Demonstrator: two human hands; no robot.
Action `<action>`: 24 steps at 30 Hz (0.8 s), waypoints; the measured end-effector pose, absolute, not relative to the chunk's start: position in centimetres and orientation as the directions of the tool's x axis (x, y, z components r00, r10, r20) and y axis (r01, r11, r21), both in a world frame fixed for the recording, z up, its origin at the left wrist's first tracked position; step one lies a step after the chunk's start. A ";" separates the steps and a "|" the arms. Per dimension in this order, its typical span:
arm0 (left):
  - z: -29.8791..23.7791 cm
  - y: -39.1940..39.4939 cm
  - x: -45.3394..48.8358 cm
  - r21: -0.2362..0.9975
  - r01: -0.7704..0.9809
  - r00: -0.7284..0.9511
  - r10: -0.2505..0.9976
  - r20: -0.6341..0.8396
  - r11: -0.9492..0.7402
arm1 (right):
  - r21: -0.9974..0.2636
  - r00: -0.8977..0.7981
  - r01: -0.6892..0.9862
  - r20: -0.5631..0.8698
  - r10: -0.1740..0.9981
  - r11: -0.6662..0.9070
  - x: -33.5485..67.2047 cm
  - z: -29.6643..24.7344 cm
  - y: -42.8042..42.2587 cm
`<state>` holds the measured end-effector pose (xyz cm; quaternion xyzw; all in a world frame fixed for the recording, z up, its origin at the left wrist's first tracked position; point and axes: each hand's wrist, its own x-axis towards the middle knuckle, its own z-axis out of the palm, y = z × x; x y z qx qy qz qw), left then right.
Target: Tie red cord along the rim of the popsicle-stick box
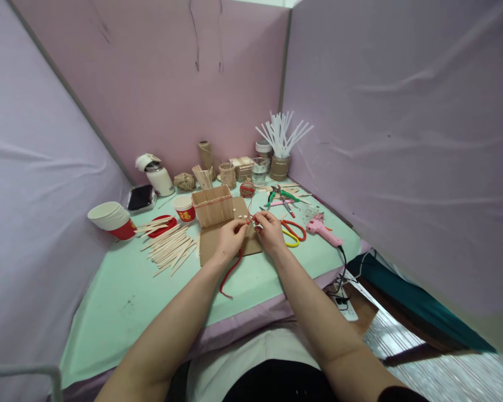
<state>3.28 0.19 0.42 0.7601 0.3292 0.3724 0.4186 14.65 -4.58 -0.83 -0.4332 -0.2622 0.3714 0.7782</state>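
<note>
My left hand [230, 235] and my right hand [270, 230] meet over a brown cardboard sheet [209, 248] on the green table. Both pinch a red cord [230, 272] between the fingertips. The cord runs down from my left hand and curls toward the table's near edge. A thin red strand leads from my fingers back to a ball of red string [247, 190]. A small box of wooden sticks [212, 205] stands on the cardboard just behind my left hand.
Loose wooden sticks [170, 245] lie left of the cardboard, beside stacked paper cups [111, 219]. Scissors [294, 230], a pink glue gun [323, 230] and pliers [281, 196] lie to the right. Jars, twine and white straws [281, 134] line the back wall.
</note>
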 end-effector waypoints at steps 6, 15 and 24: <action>0.4 0.1 3.3 0.874 0.194 0.488 0.816 0.308 -0.446 | -0.810 0.514 -0.455 0.101 0.852 0.371 14.5 -0.7 -4.6; 0.6 -0.2 3.3 0.837 0.168 0.549 0.754 0.360 -0.521 | -0.811 0.516 -0.500 0.004 0.857 0.305 14.8 -0.6 -4.6; 0.8 -0.3 3.4 0.866 0.152 0.551 0.768 0.325 -0.476 | -0.815 0.500 -0.489 0.030 0.865 0.311 14.8 -0.9 -4.6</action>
